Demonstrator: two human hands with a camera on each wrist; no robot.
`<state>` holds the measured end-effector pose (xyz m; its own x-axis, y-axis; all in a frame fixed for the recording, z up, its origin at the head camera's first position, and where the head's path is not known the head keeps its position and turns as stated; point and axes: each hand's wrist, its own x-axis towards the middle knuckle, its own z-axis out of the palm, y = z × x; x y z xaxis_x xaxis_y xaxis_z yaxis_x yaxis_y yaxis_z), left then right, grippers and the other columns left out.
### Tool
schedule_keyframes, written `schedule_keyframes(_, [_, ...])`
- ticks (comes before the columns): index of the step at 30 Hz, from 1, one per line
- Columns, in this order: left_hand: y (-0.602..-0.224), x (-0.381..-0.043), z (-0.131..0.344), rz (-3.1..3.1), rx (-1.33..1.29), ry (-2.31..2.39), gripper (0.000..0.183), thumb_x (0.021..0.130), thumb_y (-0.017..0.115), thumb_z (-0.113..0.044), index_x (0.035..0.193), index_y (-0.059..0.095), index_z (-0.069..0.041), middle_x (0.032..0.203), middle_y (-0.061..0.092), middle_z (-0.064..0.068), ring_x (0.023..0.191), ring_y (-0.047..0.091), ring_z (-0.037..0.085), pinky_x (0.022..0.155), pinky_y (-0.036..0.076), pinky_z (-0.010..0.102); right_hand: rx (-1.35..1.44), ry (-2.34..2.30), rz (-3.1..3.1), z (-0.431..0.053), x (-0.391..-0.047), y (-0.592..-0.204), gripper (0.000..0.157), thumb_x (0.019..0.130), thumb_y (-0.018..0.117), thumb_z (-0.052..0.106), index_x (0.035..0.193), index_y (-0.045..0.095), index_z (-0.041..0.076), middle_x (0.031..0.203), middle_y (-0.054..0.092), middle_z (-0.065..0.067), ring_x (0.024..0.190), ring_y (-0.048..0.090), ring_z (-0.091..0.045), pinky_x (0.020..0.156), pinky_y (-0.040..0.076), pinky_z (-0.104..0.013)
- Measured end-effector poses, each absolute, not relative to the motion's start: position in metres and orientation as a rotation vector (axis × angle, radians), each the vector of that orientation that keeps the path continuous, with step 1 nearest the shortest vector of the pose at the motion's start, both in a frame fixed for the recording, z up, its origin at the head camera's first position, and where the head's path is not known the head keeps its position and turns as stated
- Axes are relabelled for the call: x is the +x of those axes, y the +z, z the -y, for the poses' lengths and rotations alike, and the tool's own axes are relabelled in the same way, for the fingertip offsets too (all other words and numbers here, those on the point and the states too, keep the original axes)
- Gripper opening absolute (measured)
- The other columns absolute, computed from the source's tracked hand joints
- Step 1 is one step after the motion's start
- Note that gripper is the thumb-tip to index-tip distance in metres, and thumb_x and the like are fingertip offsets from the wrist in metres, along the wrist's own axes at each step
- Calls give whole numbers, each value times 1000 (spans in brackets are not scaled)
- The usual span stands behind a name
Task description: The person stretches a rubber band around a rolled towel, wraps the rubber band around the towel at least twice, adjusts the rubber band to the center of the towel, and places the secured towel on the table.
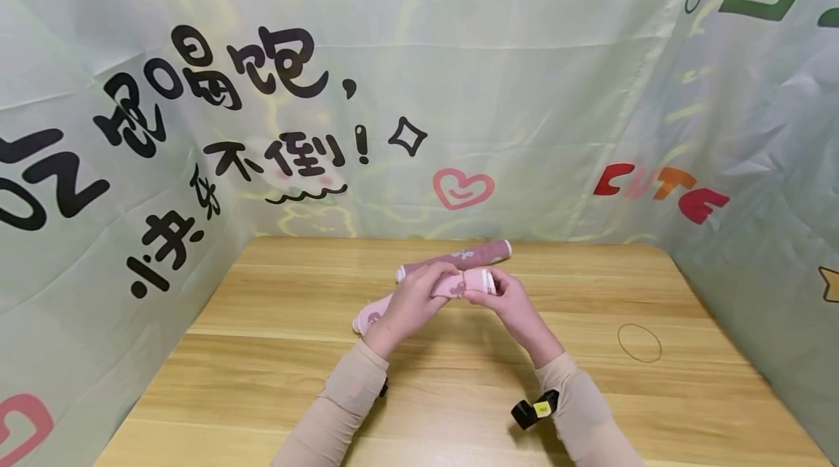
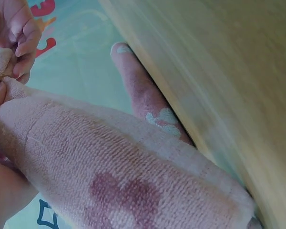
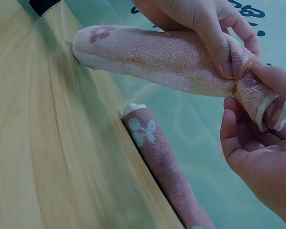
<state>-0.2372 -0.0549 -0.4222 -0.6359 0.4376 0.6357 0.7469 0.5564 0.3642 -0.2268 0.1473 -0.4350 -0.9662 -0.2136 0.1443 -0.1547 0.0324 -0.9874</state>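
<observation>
A light pink rolled towel [image 1: 375, 312] with darker flower prints is held up in both hands, its long part slanting down to the left. My left hand [image 1: 411, 298] grips it near its right part. My right hand [image 1: 513, 304] pinches it close to the white-edged right end, thumb and fingers at a rubber band [image 3: 241, 76]. The band circles the roll and cinches it into a narrow neck, as the right wrist view shows. Behind lies a darker mauve rolled towel [image 1: 481, 254] with pale prints, apart from the hands.
A thin loose rubber band [image 1: 619, 338] lies on the right of the wooden table [image 1: 262, 394]. Printed fabric walls [image 1: 544, 110] stand around the table's back and sides. Black wrist camera gear [image 1: 534, 409] hangs by the right sleeve.
</observation>
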Motion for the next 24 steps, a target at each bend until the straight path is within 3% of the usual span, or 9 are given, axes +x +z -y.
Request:
schedule_keyframes(11, [-418, -237, 57, 2295, -899, -785, 32, 83, 77, -15, 112, 66, -12, 114, 72, 6, 106, 68, 22, 94, 54, 35, -532, -2147, -2156, -158, -229, -433, 46, 88, 66, 1, 129, 48, -9, 103, 63, 9, 91, 61, -4, 78, 54, -20])
schedule_keyframes(14, [-414, -235, 59, 2287, -852, -789, 33, 82, 77, -16, 113, 66, -11, 112, 72, 6, 104, 68, 23, 93, 54, 36, -575, -2131, -2184, -162, -230, -432, 46, 88, 66, 2, 130, 49, -5, 106, 63, 12, 95, 61, -4, 80, 54, -19])
schedule_keyframes(20, [-403, -232, 64, 2264, -788, -856, 32, 83, 77, -15, 113, 64, -9, 106, 71, 8, 97, 67, 22, 86, 56, 35, -606, -2096, -2178, -167, -231, -431, 39, 88, 66, 3, 122, 55, 18, 108, 63, 11, 100, 61, -8, 83, 54, -21])
schedule_keyframes(24, [-395, -229, 67, 2218, -758, -948, 32, 86, 74, -14, 115, 62, -9, 108, 68, 9, 97, 64, 21, 83, 55, 36, -634, -2056, -2192, -167, -232, -430, 40, 88, 66, 3, 123, 53, 14, 111, 62, 8, 101, 61, -12, 84, 55, -23])
